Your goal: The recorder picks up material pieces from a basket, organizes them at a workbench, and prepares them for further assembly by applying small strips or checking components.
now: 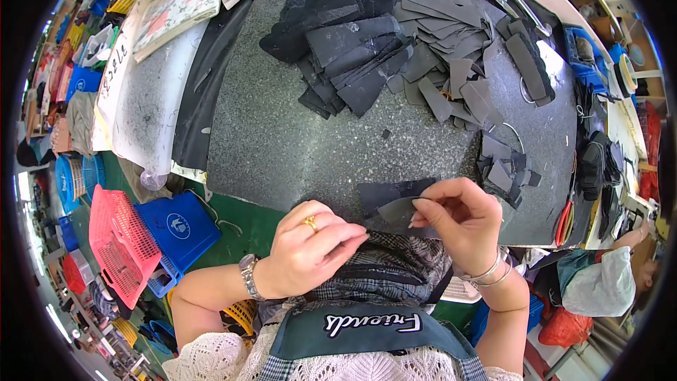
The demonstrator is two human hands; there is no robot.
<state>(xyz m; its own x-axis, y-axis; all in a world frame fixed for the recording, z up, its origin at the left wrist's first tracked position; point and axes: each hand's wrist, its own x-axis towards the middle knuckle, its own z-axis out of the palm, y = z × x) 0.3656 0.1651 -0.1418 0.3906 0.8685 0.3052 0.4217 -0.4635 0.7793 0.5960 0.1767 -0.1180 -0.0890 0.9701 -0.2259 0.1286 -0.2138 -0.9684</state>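
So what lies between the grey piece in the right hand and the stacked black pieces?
In the head view, a black strip shows just beyond the grey piece, then a small dark scrap on the speckled tabletop.

The right grip (469, 222) hides one end of the grey strip (397, 212) pinched in it, and that strip covers part of a darker piece (374, 195) beneath. Whether the left grip (307, 250) pinches anything is too small to tell. Overlapping hides much of the grey cut pieces (451, 5) heaped on the table (275, 134). The lower edge cuts off the white lace blouse (211, 356).
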